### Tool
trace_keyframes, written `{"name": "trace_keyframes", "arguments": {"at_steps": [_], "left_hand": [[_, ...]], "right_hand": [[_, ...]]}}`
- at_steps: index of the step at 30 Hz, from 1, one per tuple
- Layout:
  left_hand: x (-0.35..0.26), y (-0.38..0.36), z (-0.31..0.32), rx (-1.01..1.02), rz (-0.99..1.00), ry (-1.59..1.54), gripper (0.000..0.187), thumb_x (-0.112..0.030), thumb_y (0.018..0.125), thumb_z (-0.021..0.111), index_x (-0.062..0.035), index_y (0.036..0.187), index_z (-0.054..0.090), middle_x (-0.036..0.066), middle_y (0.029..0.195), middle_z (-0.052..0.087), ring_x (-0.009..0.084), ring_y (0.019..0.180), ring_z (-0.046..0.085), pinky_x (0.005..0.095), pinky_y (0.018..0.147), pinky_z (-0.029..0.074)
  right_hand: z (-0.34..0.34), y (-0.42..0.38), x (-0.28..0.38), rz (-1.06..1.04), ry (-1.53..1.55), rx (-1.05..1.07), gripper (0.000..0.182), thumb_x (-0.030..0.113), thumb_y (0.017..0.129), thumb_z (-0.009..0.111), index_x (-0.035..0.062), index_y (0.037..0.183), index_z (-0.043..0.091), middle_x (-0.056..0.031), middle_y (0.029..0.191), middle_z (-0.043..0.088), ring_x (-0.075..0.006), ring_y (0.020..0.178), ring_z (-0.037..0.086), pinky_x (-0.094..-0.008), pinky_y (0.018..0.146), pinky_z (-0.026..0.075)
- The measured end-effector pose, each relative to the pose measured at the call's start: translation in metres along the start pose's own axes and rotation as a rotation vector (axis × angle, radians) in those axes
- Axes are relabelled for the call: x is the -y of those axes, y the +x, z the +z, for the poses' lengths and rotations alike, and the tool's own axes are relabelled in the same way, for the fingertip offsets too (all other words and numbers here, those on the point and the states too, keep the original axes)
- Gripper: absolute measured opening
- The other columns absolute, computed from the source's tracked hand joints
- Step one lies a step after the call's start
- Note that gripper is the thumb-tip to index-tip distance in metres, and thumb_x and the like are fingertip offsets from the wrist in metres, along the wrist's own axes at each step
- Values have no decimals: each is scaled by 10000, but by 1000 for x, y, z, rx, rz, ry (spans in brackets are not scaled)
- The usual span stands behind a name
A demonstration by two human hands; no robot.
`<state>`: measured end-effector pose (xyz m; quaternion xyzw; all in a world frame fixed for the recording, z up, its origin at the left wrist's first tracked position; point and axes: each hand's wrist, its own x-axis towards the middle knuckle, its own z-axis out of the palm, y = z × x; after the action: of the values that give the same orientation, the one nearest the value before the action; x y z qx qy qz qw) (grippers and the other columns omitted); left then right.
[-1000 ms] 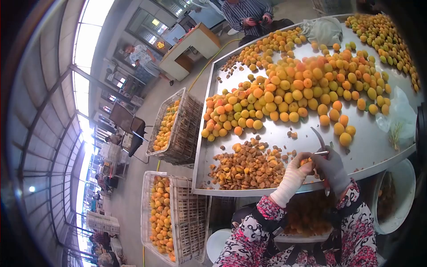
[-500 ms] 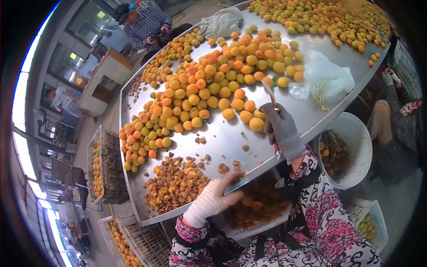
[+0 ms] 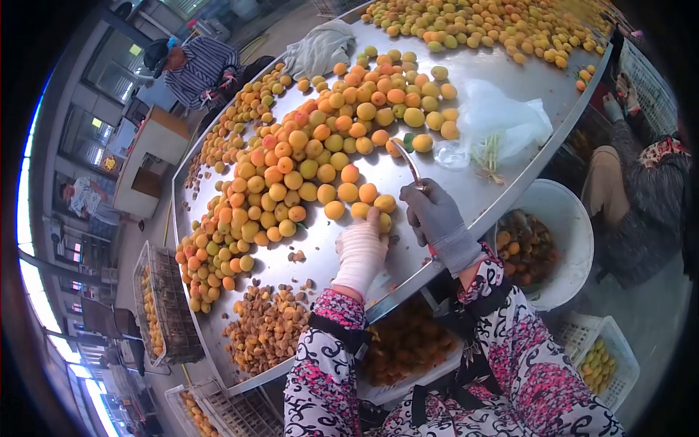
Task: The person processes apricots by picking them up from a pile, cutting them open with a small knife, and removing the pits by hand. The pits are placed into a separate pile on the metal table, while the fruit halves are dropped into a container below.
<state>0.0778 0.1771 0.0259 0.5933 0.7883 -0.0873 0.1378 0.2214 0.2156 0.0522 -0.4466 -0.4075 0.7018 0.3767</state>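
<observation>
My left hand, in a whitish wrapped glove, reaches over the metal table to the near edge of the apricot pile. Its fingers close around an apricot, though the hand itself partly hides the grip. In my grey-gloved right hand is a knife with a curved metal blade pointing up and away and a bit of red handle showing below. A heap of brownish apricot pits lies on the table left of my left forearm.
A white bucket with dark scraps stands right of the table. Below its front edge is a container of orange-brown fruit. A plastic bag and a cloth lie on top. Co-workers sit around; crates flank it.
My left hand has moved forward from the table's front edge to the apricots, its fingers closing there. My right hand still holds the knife. The whole view has shifted slightly.
</observation>
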Motion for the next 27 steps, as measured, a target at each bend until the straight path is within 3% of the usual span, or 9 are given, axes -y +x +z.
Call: {"name": "trace_keyframes", "arguments": {"at_steps": [4, 6, 7, 10, 11, 12, 19, 23, 27], "left_hand": [[15, -7, 8, -64, -23, -96, 555, -261, 749, 633, -121, 1232, 398, 140, 1013, 586, 311, 900, 602, 432, 785, 464], [22, -29, 2, -52, -10, -717, 508, -253, 746, 631, -86, 1183, 432, 162, 1044, 586, 317, 906, 598, 402, 770, 476], [37, -26, 23, -80, 65, -910, 518, -84, 749, 628, -27, 1196, 373, 110, 993, 566, 169, 819, 593, 282, 692, 489], [41, -61, 23, -201, 223, -1425, 538, -41, 753, 627, -19, 1228, 375, 100, 1053, 549, 126, 894, 550, 252, 716, 468], [42, -72, 19, -210, 215, -1426, 538, -41, 753, 627, -19, 1228, 375, 100, 1053, 549, 126, 894, 550, 252, 716, 468], [44, -82, 15, -225, 228, -1434, 566, -23, 758, 614, -26, 1258, 349, 99, 1066, 541, 130, 904, 550, 251, 724, 468], [65, -124, 5, -92, 125, -1707, 600, 63, 747, 578, -51, 1296, 365, 70, 1066, 532, 145, 929, 549, 262, 816, 454], [86, -139, 11, -195, 32, -1753, 561, 72, 709, 597, -42, 1226, 412, 77, 1029, 542, 164, 920, 555, 298, 809, 463], [111, -148, 19, -87, 29, -1888, 592, 46, 682, 605, -52, 1231, 406, 86, 989, 550, 172, 948, 541, 289, 832, 446]], "right_hand": [[2, 2, -5, -41, -78, 36, 314, 313, 854, 553, 3, 900, 533, -28, 638, 537, -70, 547, 498, -237, 498, 416], [5, -1, -7, -42, -101, 73, 330, 332, 857, 541, 6, 913, 537, -40, 644, 552, -85, 551, 520, -251, 503, 426], [9, -5, -7, -8, -172, 84, 340, 351, 859, 529, 17, 920, 541, -53, 653, 564, -104, 558, 541, -260, 510, 434], [23, -6, -31, -72, -352, 109, 362, 381, 861, 510, 27, 928, 546, -76, 674, 586, -140, 567, 571, -274, 524, 446], [28, -5, -42, -172, -459, 117, 374, 393, 860, 504, 27, 928, 545, -87, 686, 596, -159, 569, 580, -278, 530, 451], [35, -19, -28, -34, -407, 205, 383, 394, 854, 520, 18, 922, 544, -82, 667, 581, -159, 572, 578, -287, 547, 458], [73, -50, -38, 107, -71, 403, 381, 380, 854, 541, 9, 938, 550, -49, 636, 551, -99, 510, 531, -242, 489, 434], [79, -61, -32, 60, -169, 530, 344, 341, 893, 496, 13, 983, 547, -36, 628, 559, -91, 510, 540, -216, 474, 415], [85, -58, -43, -23, -311, 560, 351, 339, 905, 485, 8, 1008, 536, -39, 611, 552, -101, 573, 547, -248, 519, 410]]}}
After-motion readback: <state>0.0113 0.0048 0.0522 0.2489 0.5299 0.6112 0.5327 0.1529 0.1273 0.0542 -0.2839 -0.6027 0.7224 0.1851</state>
